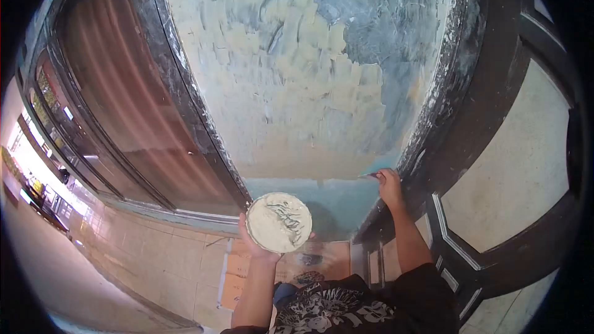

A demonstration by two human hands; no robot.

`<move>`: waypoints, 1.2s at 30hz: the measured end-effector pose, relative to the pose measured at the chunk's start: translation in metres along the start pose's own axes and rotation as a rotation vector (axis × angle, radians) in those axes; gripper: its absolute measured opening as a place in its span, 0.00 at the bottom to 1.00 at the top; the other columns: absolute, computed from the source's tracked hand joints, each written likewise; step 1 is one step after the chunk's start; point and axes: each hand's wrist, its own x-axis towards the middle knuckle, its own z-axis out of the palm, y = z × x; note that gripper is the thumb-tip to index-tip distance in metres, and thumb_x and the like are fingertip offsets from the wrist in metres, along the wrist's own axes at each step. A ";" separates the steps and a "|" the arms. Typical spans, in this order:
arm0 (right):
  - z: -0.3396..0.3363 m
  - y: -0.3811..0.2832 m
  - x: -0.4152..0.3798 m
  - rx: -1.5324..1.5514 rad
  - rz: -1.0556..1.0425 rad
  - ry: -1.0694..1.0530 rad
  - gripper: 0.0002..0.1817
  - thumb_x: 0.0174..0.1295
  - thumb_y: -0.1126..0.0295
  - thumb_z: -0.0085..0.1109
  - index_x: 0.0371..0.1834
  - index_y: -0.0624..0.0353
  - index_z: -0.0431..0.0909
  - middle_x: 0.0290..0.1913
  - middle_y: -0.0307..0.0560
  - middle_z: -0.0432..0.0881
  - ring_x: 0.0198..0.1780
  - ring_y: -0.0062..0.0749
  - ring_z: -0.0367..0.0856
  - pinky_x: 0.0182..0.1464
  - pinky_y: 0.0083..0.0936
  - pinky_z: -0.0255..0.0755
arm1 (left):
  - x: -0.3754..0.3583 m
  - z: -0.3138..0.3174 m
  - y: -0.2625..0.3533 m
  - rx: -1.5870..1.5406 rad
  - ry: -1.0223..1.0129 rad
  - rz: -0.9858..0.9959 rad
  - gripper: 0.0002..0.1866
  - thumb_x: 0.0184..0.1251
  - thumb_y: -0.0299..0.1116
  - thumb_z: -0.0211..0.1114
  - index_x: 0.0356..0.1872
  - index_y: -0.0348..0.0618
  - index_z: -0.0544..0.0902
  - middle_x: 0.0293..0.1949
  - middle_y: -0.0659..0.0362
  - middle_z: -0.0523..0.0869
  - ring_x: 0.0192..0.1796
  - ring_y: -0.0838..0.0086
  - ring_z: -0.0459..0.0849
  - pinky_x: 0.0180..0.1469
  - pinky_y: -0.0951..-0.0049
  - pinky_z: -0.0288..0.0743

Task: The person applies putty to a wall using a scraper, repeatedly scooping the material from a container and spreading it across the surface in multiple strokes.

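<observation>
My left hand (252, 242) is wrapped round the side and underside of a round tub of cream putty (278, 221). The putty's surface is ridged and scored with darker streaks on its right side. My right hand (389, 187) pinches a thin scraper (371, 174), its tip at the lower right of the wall, beside the dark frame. Most of the blade is hard to make out. Above both hands, the wall panel (278, 86) carries patchy cream putty over grey-blue, with a bare blue-green band (334, 201) along the bottom.
Left of the panel stands a dark-framed window (133, 99) with a reddish curtain behind glass. A dark door with pale panels (520, 161) is on the right. Orange cardboard (232, 281) lies on the tiled floor (167, 260), close to my body.
</observation>
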 end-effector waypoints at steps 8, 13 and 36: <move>0.002 0.002 -0.007 0.011 0.011 0.017 0.06 0.67 0.74 0.61 0.42 0.66 0.82 0.42 0.58 0.85 0.47 0.60 0.80 0.52 0.46 0.73 | -0.002 -0.014 -0.001 0.038 0.213 0.125 0.46 0.70 0.72 0.43 0.74 0.44 0.68 0.71 0.47 0.73 0.70 0.45 0.73 0.67 0.33 0.71; 0.002 0.003 0.017 0.003 -0.055 0.085 0.06 0.64 0.77 0.62 0.42 0.66 0.83 0.43 0.59 0.85 0.48 0.60 0.80 0.52 0.46 0.73 | -0.003 -0.016 -0.002 0.045 0.194 0.082 0.45 0.70 0.72 0.43 0.74 0.45 0.69 0.72 0.47 0.73 0.70 0.45 0.73 0.67 0.33 0.70; 0.017 0.001 -0.002 -0.021 -0.061 0.146 0.07 0.65 0.75 0.61 0.42 0.66 0.83 0.40 0.58 0.85 0.45 0.60 0.81 0.51 0.47 0.74 | -0.026 -0.020 -0.009 0.045 0.225 0.167 0.43 0.74 0.69 0.40 0.75 0.44 0.69 0.73 0.48 0.73 0.72 0.49 0.73 0.73 0.43 0.68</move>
